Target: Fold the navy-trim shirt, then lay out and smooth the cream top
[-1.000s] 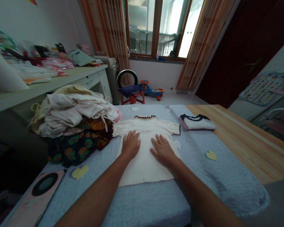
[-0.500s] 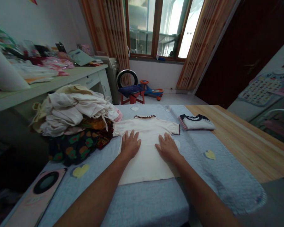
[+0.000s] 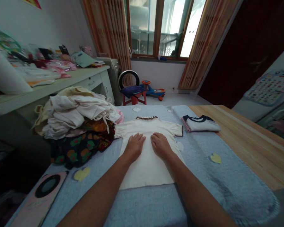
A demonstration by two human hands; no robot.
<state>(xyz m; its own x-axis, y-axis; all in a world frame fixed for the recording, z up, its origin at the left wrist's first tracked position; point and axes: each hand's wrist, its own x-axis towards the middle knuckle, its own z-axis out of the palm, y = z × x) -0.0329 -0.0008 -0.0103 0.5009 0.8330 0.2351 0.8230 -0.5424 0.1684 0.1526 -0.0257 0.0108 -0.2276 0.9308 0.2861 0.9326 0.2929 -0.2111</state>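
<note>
Left hand (image 3: 134, 147) nearer right hand (image 3: 161, 145) (still apart), on white shirt (image 3: 149, 167), blanket (image 3: 149, 205) margin below hem (image 3: 146, 185)

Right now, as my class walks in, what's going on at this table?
A person has the left hand and right hand palm-down on a cream short-sleeved top. It lies spread out, unfolded, on a blue cover, its brown-trimmed collar away from the person. To the left is a loose heap of clothes; beyond the right sleeve sits a neatly folded garment with a navy neckline.
</note>
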